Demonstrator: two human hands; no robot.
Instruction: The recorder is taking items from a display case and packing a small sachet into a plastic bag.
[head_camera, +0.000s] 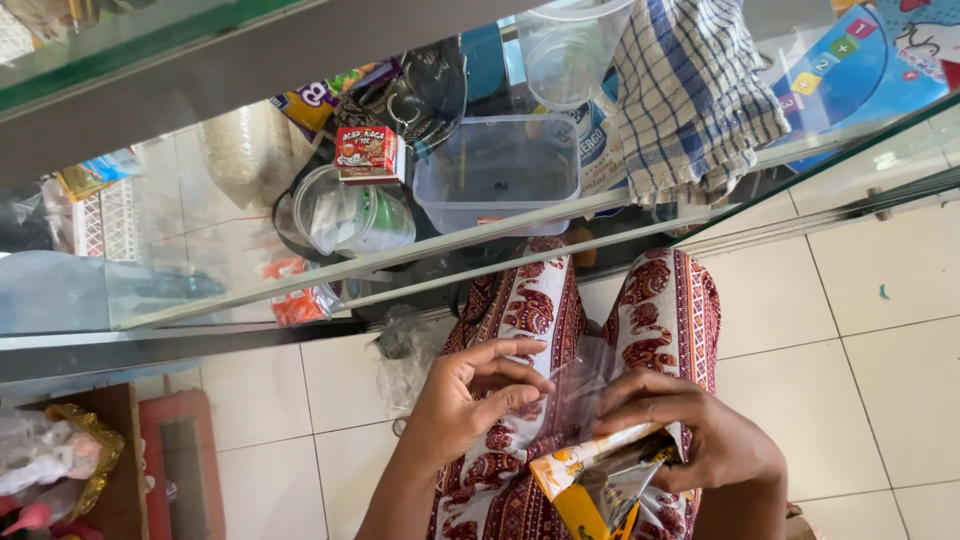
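Fingers (520, 372) of the left hand (465, 395) pinch the edge of a thin clear plastic bag (585, 375), thumb and forefinger closed on the film while the other fingers curve loosely beside it. The right hand (700, 435) grips the same bag from the other side and also clamps the torn top of a yellow-and-orange foil packet (600, 480), which rests on the lap just below the bag. The work in hand looks like parting the mouth of the bag, and it would go best with both pinches kept near the rim and the two layers of film rubbed lightly apart, since the plastic is limp and clings to itself; the open packet is better kept upright so nothing spills onto the patterned trousers (530, 300). A second crumpled clear bag (405, 350) lies on the white tiled floor (850, 330) beside the left knee. Beyond the knees stands a glass display case (250, 230). On its shelf a small red box (366, 153) with a cartoon label sits above a round clear tub (350, 215), next to a rectangular clear container (497, 170). A clear cup (565, 50) stands behind that, a blue-and-white checked cloth (690, 95) hangs at the right, and a blue card with coloured diamond shapes (850, 60) lies at the far right.
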